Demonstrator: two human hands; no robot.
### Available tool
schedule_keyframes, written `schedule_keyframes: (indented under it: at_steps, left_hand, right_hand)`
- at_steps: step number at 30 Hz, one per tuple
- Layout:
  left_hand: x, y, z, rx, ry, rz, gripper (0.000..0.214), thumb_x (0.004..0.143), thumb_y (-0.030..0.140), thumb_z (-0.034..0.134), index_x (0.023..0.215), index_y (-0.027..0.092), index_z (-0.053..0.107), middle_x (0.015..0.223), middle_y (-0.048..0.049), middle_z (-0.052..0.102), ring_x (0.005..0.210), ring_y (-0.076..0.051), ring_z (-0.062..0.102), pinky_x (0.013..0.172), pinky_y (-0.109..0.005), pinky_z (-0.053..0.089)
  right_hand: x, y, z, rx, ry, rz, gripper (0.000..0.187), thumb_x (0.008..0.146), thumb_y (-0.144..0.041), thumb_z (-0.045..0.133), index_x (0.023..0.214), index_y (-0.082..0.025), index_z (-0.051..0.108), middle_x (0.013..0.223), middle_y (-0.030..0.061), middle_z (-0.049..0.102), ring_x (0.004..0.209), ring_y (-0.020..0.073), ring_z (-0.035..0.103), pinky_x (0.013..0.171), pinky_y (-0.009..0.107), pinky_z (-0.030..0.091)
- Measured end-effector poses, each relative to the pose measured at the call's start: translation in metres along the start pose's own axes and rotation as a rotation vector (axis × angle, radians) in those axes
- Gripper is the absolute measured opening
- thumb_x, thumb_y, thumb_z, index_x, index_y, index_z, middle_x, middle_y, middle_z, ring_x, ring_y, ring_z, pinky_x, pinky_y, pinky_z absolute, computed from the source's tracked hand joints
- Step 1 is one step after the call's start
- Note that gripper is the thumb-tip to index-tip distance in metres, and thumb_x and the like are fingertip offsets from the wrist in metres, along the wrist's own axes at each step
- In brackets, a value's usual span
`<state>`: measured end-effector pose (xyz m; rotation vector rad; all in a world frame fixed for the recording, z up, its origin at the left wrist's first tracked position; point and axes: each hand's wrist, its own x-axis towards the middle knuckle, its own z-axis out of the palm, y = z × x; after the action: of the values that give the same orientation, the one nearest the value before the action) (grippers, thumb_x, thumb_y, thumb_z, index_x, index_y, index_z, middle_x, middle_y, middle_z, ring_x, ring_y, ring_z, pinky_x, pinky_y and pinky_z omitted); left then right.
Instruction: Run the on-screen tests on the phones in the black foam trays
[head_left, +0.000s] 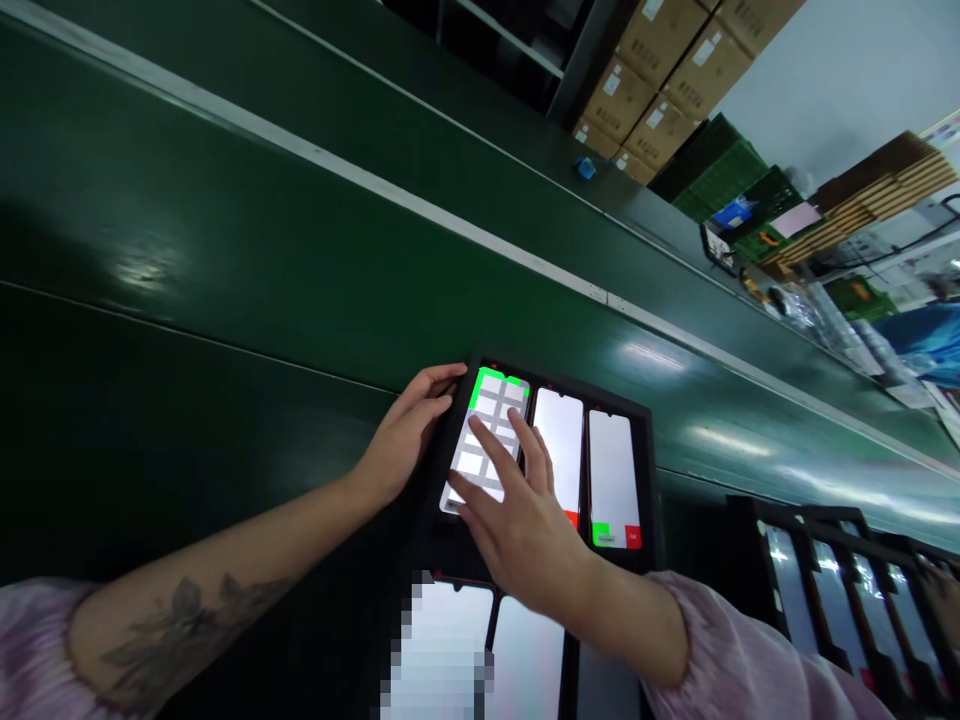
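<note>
A black tray (651,470) lies on the dark green bench and holds several phones with lit screens. The leftmost phone (491,412) shows a grey grid with green squares along its top and is tilted up out of its slot. My left hand (409,432) grips that phone by its left edge, fingers curled round it. Over the same screen, my right hand (517,510) is spread open, with a fingertip touching the glass. Two white-screen phones (613,465) sit to the right, showing green and red buttons at their lower ends.
A second black tray (817,570) of phones lies at the right. A green conveyor belt (300,230) with a white rail runs diagonally behind. Cardboard boxes (660,80), green crates and stacked trays stand at the far upper right.
</note>
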<state>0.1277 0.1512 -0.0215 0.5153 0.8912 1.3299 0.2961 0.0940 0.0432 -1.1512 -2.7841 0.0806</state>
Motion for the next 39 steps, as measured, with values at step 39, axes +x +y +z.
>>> schedule_keyframes:
  at_steps: [39]
  left_hand:
    - [0.001,-0.005,-0.004,0.032,-0.011,0.021,0.034,0.074,0.032,0.072,0.107,0.024,0.071,0.125,-0.0061,0.073,0.135,-0.032,0.059,0.124,-0.051,0.039]
  right_hand:
    - [-0.050,0.014,-0.013,-0.096,0.038,0.126,0.035,0.099,-0.016,0.053,0.124,-0.028,0.075,0.163,0.0083,0.049,0.161,0.0448,0.023,0.111,0.073,0.050]
